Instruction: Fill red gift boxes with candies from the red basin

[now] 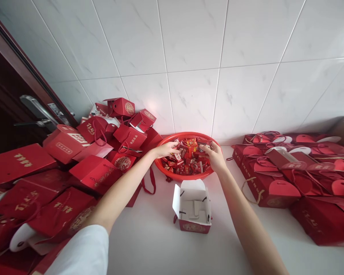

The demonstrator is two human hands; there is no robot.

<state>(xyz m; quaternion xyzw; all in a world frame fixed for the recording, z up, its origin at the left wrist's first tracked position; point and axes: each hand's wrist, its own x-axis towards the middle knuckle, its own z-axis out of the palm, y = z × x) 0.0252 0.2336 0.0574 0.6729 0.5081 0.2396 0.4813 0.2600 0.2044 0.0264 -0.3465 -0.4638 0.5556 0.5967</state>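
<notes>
Both my hands reach into a round orange-red plastic basket (186, 177) full of wrapped candies (190, 167) in red, brown and gold wrappers. At the basket's left side, my left hand (166, 150) has its fingers closed around a candy with a red-and-white wrapper (178, 156). My right hand (215, 156) comes in over the right rim, thumb and fingers pinched on a dark-wrapped candy that they partly hide. In front of the basket stands a small red gift box (195, 228), its lid flaps up and its white inside showing no candy.
Folded-up red gift boxes (94, 173) with cord handles lie in a loose heap on the left. More red boxes (271, 179) stand in rows on the right. White tiles (192, 97) rise behind the white tabletop (149, 236); a dark door with a metal handle (38, 110) is at far left.
</notes>
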